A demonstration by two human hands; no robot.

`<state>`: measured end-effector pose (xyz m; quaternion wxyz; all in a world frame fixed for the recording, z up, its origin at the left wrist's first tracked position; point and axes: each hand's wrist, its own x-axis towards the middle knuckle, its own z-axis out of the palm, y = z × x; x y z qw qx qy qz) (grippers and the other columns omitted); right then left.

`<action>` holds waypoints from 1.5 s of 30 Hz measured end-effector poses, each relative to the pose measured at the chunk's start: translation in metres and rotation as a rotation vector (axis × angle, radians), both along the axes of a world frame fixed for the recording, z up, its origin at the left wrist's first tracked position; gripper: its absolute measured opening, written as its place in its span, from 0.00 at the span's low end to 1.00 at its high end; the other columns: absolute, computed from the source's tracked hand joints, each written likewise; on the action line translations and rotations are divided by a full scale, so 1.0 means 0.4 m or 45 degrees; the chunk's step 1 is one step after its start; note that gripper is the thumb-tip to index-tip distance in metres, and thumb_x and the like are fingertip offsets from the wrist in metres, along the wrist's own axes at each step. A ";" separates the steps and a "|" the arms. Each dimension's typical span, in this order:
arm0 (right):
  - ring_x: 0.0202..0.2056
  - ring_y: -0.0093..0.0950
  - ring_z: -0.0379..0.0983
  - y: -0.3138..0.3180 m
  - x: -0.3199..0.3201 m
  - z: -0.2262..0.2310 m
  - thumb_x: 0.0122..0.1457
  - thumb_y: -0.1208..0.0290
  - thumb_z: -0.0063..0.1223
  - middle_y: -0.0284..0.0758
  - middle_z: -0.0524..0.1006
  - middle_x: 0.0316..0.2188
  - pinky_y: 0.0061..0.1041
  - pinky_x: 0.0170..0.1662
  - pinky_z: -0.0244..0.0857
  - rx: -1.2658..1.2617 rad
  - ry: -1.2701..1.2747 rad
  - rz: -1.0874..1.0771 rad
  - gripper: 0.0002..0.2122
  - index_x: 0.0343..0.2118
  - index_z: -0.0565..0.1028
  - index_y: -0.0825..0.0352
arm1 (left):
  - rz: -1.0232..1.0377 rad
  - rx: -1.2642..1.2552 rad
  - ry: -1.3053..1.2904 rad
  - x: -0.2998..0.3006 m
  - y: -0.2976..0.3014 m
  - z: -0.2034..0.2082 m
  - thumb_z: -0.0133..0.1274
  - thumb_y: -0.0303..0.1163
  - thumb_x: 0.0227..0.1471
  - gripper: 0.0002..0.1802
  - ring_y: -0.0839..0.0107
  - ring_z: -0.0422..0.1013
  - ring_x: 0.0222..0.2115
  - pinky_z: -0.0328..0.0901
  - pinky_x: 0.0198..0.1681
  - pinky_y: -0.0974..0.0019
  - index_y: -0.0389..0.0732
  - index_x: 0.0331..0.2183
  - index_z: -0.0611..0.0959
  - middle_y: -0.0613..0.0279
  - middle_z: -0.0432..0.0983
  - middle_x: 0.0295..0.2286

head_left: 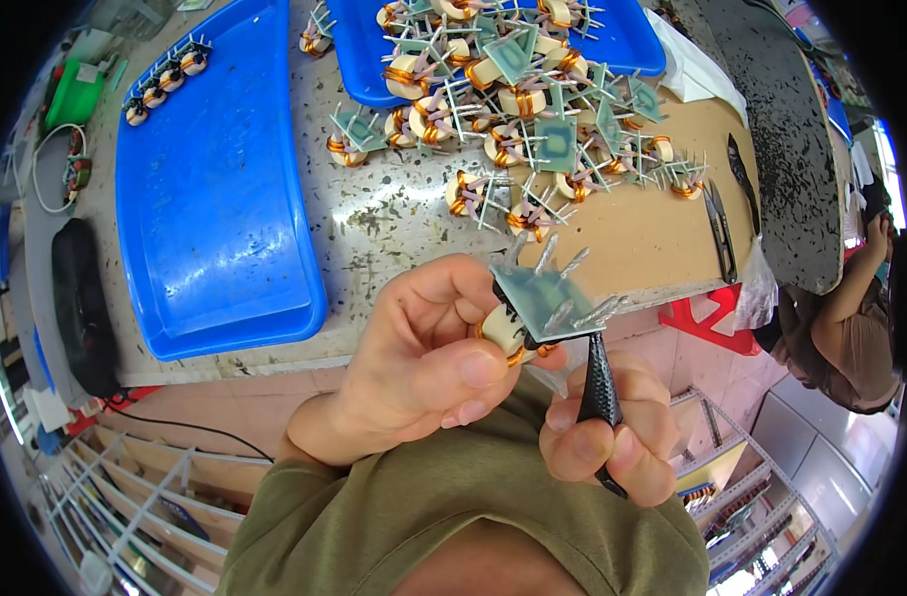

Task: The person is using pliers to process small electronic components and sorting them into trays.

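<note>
Close in front of me, my left hand [420, 363] pinches a toroidal coil [501, 333] with a cream core and copper windings. A square green board [548, 298] with silvery wire leads sits against the coil, tilted upward. My right hand [612, 432] grips black tweezers [600, 389] with a textured surface. Their upper end meets the underside of the board's near right corner; the tips are hidden there. Beyond my hands lies a heap of similar coils [428, 117] with green boards and wire leads, spread over the tabletop and a blue tray.
A long blue tray [210, 238] at the left carries several coils [155, 96] in a row. Another blue tray [632, 45] lies under the heap. On brown cardboard [622, 233] rest a dark slim tool [719, 233] and another black tool [741, 174]. A person [840, 328] is at the far right.
</note>
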<state>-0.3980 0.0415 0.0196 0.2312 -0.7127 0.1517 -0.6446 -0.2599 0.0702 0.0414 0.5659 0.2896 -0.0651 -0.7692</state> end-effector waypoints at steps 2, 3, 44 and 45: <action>0.12 0.23 0.64 -0.001 0.000 -0.001 0.42 0.84 0.51 0.36 0.67 0.18 0.22 0.12 0.61 0.004 -0.007 0.009 0.14 0.34 0.63 0.72 | 0.018 0.003 0.022 0.000 0.001 -0.001 0.61 0.39 0.34 0.26 0.83 0.56 0.08 0.49 0.08 0.84 0.38 0.35 0.70 0.45 0.70 0.27; 0.12 0.23 0.64 -0.001 0.000 -0.002 0.42 0.84 0.51 0.36 0.67 0.18 0.22 0.11 0.61 0.009 -0.013 0.021 0.14 0.34 0.63 0.72 | 0.018 0.004 0.021 -0.001 0.001 -0.002 0.61 0.39 0.34 0.26 0.83 0.56 0.08 0.49 0.08 0.84 0.38 0.35 0.70 0.45 0.70 0.27; 0.13 0.25 0.66 -0.009 0.026 -0.014 0.43 0.84 0.49 0.37 0.66 0.17 0.21 0.10 0.62 -0.028 -0.132 0.029 0.14 0.33 0.61 0.73 | -0.247 -0.038 0.675 -0.005 -0.016 -0.022 0.38 0.47 0.50 0.23 0.86 0.52 0.08 0.46 0.08 0.83 0.34 0.34 0.70 0.59 0.71 0.28; 0.13 0.25 0.66 -0.008 0.027 -0.013 0.43 0.84 0.49 0.37 0.66 0.17 0.21 0.10 0.61 -0.012 -0.125 -0.001 0.13 0.33 0.61 0.73 | -0.247 -0.038 0.675 -0.004 -0.015 -0.022 0.38 0.47 0.50 0.23 0.86 0.52 0.08 0.46 0.08 0.83 0.34 0.34 0.70 0.59 0.71 0.28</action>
